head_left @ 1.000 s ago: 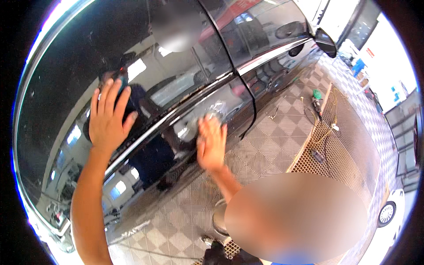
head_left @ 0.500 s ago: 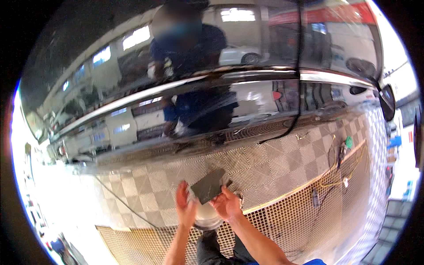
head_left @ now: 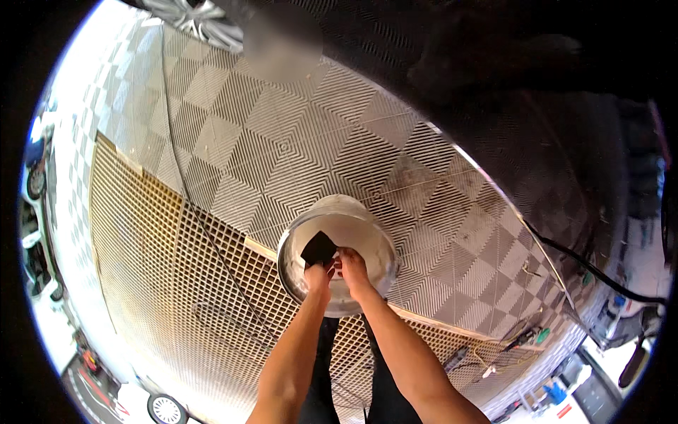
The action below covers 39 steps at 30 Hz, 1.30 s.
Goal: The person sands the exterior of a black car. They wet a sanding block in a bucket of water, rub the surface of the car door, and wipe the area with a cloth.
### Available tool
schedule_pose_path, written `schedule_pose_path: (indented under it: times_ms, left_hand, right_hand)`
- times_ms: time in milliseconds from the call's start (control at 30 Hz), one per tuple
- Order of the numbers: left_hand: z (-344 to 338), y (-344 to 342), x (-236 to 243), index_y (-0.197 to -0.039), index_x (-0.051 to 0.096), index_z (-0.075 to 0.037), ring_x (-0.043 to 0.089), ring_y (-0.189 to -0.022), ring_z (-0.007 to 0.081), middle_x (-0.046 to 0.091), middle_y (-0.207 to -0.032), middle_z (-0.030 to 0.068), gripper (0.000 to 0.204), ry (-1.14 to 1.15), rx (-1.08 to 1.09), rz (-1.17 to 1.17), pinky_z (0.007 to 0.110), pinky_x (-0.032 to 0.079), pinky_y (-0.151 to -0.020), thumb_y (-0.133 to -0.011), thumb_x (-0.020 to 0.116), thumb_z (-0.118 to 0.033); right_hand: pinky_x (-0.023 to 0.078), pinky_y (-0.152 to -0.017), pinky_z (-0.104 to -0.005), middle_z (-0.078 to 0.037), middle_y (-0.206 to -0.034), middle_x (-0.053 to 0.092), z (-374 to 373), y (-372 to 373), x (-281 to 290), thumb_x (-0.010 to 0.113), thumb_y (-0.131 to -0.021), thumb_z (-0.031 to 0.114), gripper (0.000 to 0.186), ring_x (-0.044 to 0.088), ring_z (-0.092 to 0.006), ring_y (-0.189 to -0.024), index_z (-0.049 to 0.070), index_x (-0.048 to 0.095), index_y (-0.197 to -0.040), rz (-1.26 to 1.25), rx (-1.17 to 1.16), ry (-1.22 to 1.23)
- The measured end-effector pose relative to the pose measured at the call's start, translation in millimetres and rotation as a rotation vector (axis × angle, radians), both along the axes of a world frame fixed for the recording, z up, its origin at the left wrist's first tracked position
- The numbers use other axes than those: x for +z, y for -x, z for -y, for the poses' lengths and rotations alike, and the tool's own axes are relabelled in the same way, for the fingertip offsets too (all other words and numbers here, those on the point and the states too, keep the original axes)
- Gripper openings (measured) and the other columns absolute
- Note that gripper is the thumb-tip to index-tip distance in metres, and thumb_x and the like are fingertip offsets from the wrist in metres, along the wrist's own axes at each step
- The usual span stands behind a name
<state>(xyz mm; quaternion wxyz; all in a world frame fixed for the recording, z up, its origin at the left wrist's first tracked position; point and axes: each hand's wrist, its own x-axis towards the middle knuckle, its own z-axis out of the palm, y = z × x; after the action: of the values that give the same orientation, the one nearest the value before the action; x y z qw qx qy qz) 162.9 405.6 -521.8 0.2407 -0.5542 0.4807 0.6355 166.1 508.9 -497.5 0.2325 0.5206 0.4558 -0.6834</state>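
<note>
Over a round metal bucket [head_left: 393,249] with cloudy, pale content, both my hands work close together. A dark, thin square sheet that looks like sandpaper [head_left: 318,247] sits between them, tilted on one corner. My left hand [head_left: 318,274] pinches its lower corner. At its right corner, the fingers of my right hand [head_left: 352,270] are curled against the sheet. The fingertips partly hide each other, and the sheet covers some of the bucket's inside.
A dark car body [head_left: 494,120] spans the upper right, with a wheel [head_left: 205,25] at top left. Checkered floor tiles [head_left: 282,148] and a tan grating [head_left: 141,233] lie below. A cable [head_left: 173,141] crosses both; a black hose [head_left: 600,272] is right, cords and tools [head_left: 522,339] lower right.
The view has tipped down and turned from the car's side toward the floor and bucket. My hands have come together over the bucket, and my left hand has closed on the sandpaper.
</note>
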Motion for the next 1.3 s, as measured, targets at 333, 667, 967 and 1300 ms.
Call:
schedule_pose_path:
  times_ms: [333, 667, 967, 1300]
  left_hand:
    - [41, -25, -231, -0.112, 0.070, -0.003, 0.067, -0.088, 0.0275, 0.072, -0.100, 0.0105, 0.028, 0.459, -0.237, 0.117, 0.041, 0.052, -0.074, -0.092, 0.052, -0.010]
    - [-94, 35, 261, -0.124, 0.066, 0.010, 0.073, -0.107, 0.0305, 0.074, -0.114, 0.0221, 0.039, -0.609, 0.263, -0.446, 0.043, 0.061, -0.091, -0.100, 0.045, -0.012]
    - [-462, -12, 662, -0.162, 0.029, 0.004, 0.014, -0.157, 0.0542, 0.025, -0.169, 0.0281, 0.086, 0.670, -0.474, -1.665, 0.067, 0.012, -0.126, -0.090, 0.066, -0.025]
    - [-422, 79, 667, -0.164, 0.029, -0.004, 0.022, -0.159, 0.0409, 0.025, -0.171, 0.0233, 0.091, 1.118, -0.283, -1.337, 0.056, 0.020, -0.127, -0.089, 0.073, -0.028]
  right_hand:
    - [0.057, -0.078, -0.0396, -0.007, -0.092, 0.073, 21, 3, -210, 0.060, -0.098, 0.021, 0.017, 0.071, -0.0221, -0.088, 0.008, 0.071, -0.101, -0.077, -0.276, 0.340]
    - [0.054, -0.095, -0.0457, -0.020, -0.112, 0.072, -107, 7, 253, 0.050, -0.108, 0.027, 0.037, 0.068, -0.0318, -0.102, -0.003, 0.071, -0.108, -0.683, -0.446, 1.101]
    - [0.052, -0.102, -0.0466, -0.016, -0.122, 0.069, -403, -21, 797, 0.069, -0.090, 0.010, 0.029, 0.066, -0.0358, -0.113, 0.005, 0.070, -0.119, -1.049, 0.819, -1.873]
    - [0.024, -0.124, -0.0664, -0.027, -0.151, 0.052, -506, -5, 741, 0.043, -0.109, 0.037, 0.054, 0.041, -0.0454, -0.148, -0.005, 0.057, -0.140, -1.216, 1.730, -1.920]
